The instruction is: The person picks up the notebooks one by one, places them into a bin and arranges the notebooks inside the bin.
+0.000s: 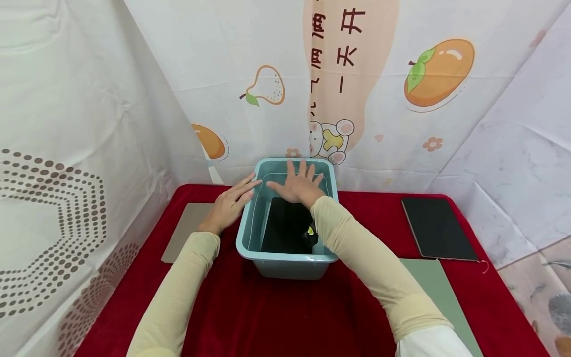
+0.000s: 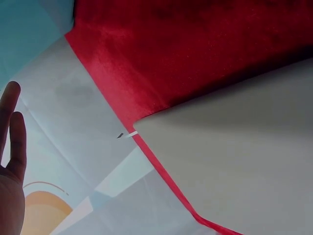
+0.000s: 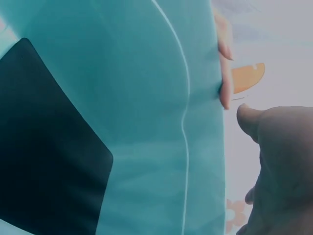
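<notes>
A light blue plastic tub [image 1: 285, 257] stands on the red cloth, with a flat black notebook-like thing [image 1: 284, 228] lying inside it; its rounded corners show in the right wrist view, where the black cover [image 3: 54, 142] rests against the tub's floor. My left hand [image 1: 227, 206] has its fingers extended along the tub's left rim, fingertips right at the edge. Over the far part of the tub, my right hand [image 1: 299, 187] is spread wide and holds nothing. Just below the right cuff shows a small black piece with a yellow mark [image 1: 311, 231].
Left of the tub lies a grey-beige flat notebook [image 1: 185, 233], partly behind my left forearm. A black notebook [image 1: 439, 228] and a green one [image 1: 439, 282] lie at the right. A printed curtain [image 1: 214, 64] hangs close behind the tub.
</notes>
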`<state>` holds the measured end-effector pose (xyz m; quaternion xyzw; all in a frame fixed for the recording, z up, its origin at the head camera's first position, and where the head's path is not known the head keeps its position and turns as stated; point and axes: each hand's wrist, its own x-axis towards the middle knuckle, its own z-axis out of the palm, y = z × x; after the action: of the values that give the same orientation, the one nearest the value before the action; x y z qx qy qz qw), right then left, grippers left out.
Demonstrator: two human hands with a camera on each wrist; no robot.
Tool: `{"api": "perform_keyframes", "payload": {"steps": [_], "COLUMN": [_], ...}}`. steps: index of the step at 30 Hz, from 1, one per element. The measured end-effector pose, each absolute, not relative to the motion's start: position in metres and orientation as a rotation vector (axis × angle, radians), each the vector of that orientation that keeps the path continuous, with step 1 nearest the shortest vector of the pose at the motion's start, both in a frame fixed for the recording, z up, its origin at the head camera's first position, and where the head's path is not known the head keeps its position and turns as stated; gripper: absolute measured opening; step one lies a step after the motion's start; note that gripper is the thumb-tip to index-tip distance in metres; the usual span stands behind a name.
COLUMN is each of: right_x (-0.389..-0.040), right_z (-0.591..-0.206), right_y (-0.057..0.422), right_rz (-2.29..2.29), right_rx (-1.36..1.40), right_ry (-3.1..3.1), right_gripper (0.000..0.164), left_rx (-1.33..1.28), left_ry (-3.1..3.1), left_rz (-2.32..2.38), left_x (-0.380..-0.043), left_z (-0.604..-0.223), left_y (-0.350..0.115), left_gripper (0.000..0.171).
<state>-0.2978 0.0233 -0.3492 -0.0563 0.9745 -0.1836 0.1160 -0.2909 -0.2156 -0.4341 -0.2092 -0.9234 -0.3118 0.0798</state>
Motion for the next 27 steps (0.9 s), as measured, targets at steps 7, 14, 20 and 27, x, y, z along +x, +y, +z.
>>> {"api": "perform_keyframes", "payload": {"steps": [7,14,20,27], "right_x": [-0.296,-0.295,-0.291,-0.287], "right_z": [-0.339,-0.325,-0.322,-0.320], "right_y": [0.029,0.042,0.051,0.061], "right_rz": [-0.542,-0.530,-0.538,-0.519], "right_rx": [-0.236,-0.276,-0.288,-0.308], "right_ry": [2.865,2.889,2.883,2.894], "right_gripper": [0.100,0.098,0.099,0.100], "left_rx": [-0.632,-0.627,-0.628,-0.638], "left_ry": [-2.757,-2.734,-2.743,-2.726], "left_rz": [-0.943,-0.977,-0.993,-1.012], "left_x": [-0.291,-0.291,-0.292,-0.292], "left_z": [-0.436,-0.435,-0.437,-0.438], "left_y": [-0.217,-0.217,-0.217,-0.216], "left_gripper": [0.047,0.045,0.046,0.045]}}
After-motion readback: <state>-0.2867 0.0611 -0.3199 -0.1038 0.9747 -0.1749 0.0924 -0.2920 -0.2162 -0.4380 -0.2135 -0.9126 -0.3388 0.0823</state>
